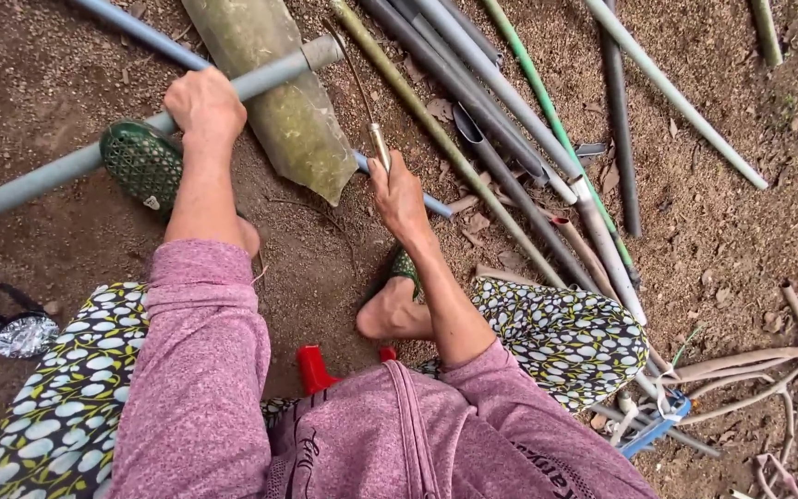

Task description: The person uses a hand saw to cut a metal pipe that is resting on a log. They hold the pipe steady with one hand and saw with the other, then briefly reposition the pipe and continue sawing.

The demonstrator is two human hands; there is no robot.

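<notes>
Nearest the camera, a red low stool point(314, 368) is being sat on, half hidden between knees covered by leaf-patterned trousers point(57, 407) and under pink sleeves point(198, 370). A bare foot in a green sandal point(397, 300) is being rested on the brown soil just ahead of the stool.

Further out, a slim knife point(367, 111) is being held in the right hand point(399, 196), whose fingers are being kept clamped round the pale handle; the thin dark blade is being pointed up and away from the body, towards the end of the pole. The left hand point(203, 103) is being kept closed over the grey pole point(66, 166), gripping it from above.

The pole's long axis is being laid slantwise across the view, from low on the left edge up to its cut end point(322, 51) at upper centre. That end is lying ahead of and slightly left of the knife hand, with the blade tip close beside it, so the right hand is the nearer to it, while the left is holding the shaft further back. A second green sandal point(143, 164) is being seen under the pole.

Beyond, a flat piece of greenish bamboo sheath point(279, 102) and a loose heap of long poles point(510, 120), grey and green, are being left on the ground, with dry roots point(787, 370) at far right.
</notes>
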